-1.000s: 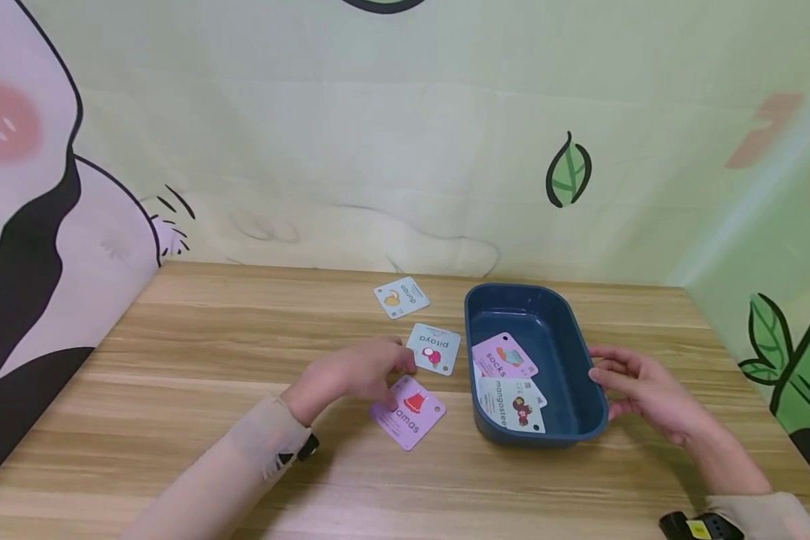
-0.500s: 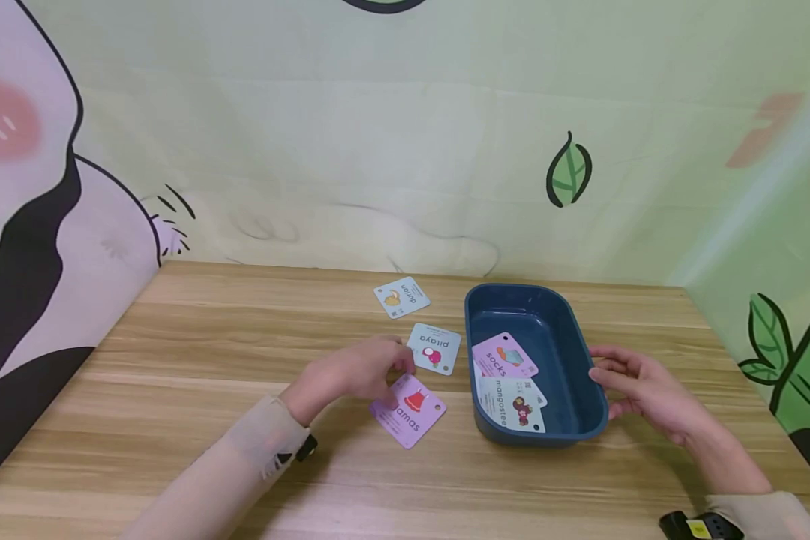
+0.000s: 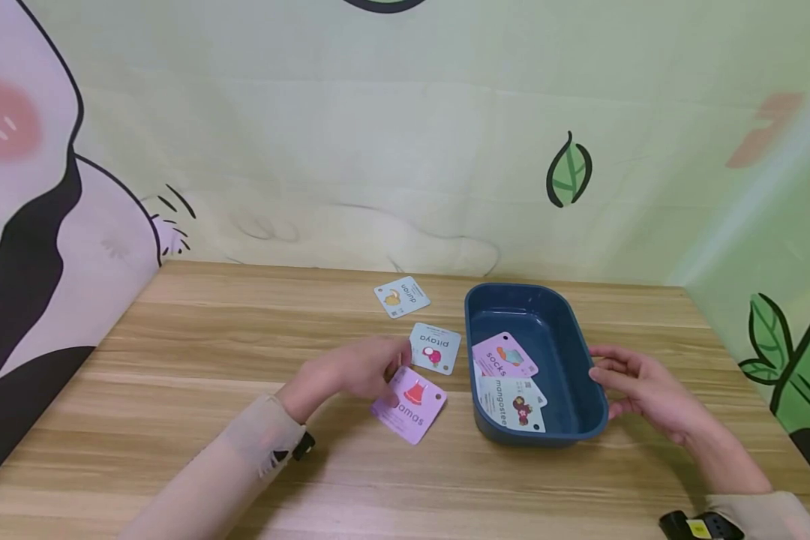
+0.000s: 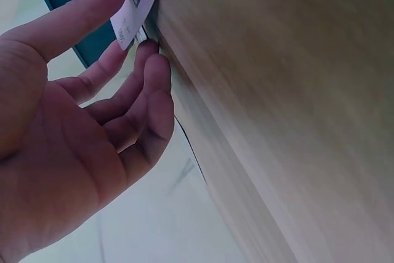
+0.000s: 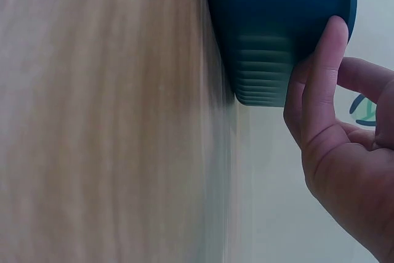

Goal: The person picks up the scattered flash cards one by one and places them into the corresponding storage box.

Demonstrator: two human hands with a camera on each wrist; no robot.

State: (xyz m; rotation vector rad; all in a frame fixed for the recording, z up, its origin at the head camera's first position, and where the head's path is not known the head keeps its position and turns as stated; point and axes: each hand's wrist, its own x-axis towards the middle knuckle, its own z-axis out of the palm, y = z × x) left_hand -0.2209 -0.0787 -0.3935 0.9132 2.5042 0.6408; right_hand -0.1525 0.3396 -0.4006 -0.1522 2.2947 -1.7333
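Card (image 3: 417, 416), pink and round-cornered, is pinched in left grip (image 3: 361, 369); right grip (image 3: 648, 394), loosely spread, touches ribbed blue tub (image 3: 572, 360).

Bin (image 3: 567, 375)'s on the table (image 3: 243, 322), socks card (image 3: 502, 356) in it behind the mangosteen card (image 3: 513, 405), right hand (image 3: 651, 394) at its right side. Left of it, back to front: durian card (image 3: 401, 297), pitaya card (image 3: 436, 349), then the "amas" card (image 3: 416, 412), left hand (image 3: 356, 369) on its left edge.

Beige slvs (image 3: 209, 480); blk wrist gear (image 3: 304, 447) L & R, yel patch (image 3: 698, 529) on R.
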